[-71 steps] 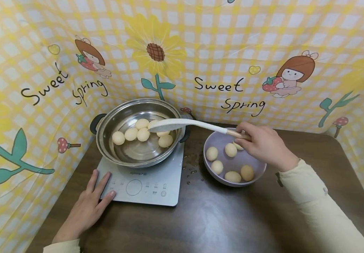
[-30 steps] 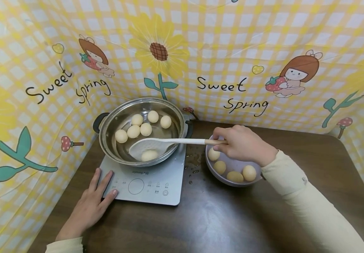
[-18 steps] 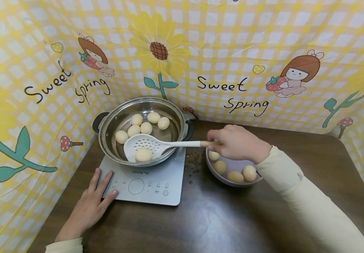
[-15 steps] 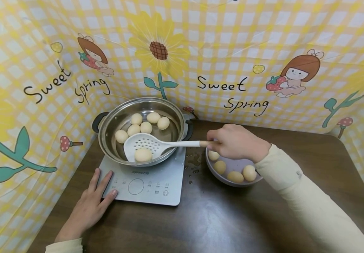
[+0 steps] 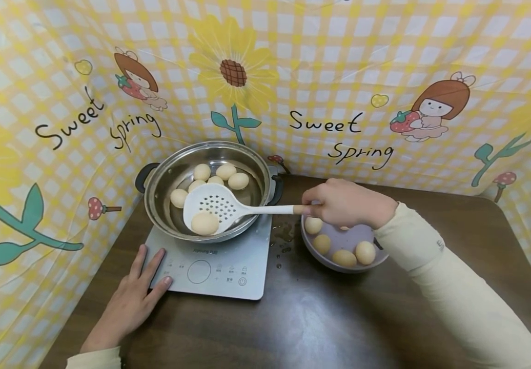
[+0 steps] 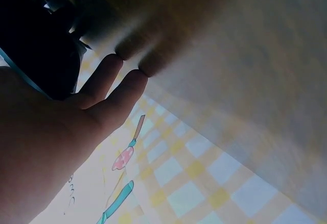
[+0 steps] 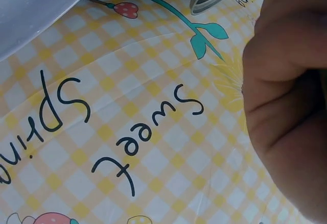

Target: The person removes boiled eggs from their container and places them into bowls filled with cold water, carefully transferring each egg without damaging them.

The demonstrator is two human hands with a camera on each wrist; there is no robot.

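My right hand (image 5: 346, 202) grips the wooden handle end of a white slotted spoon (image 5: 217, 202) above the purple bowl. The spoon's perforated head is over the near side of a steel pot (image 5: 152, 205), carrying one egg (image 5: 205, 223). Several more eggs (image 5: 202, 172) lie in the pot behind it, some partly hidden by the spoon. My left hand (image 5: 127, 300) lies with fingers spread at the left edge of the induction cooker (image 5: 242, 256), on which the pot stands. In the right wrist view the curled fingers (image 7: 286, 96) show, but not the spoon.
A purple bowl (image 5: 339, 238) holding several eggs (image 5: 344, 258) stands right of the cooker, partly under my right hand. Water drops (image 5: 284, 250) dot the brown table (image 5: 293, 328) between them. A yellow checked cloth (image 5: 330, 61) with printed flowers hangs behind and to the left.
The spoon has come from the pot's right side to its near side, scooped up an egg, and lifted it. My right hand moved left with it; the left hand stayed in place.
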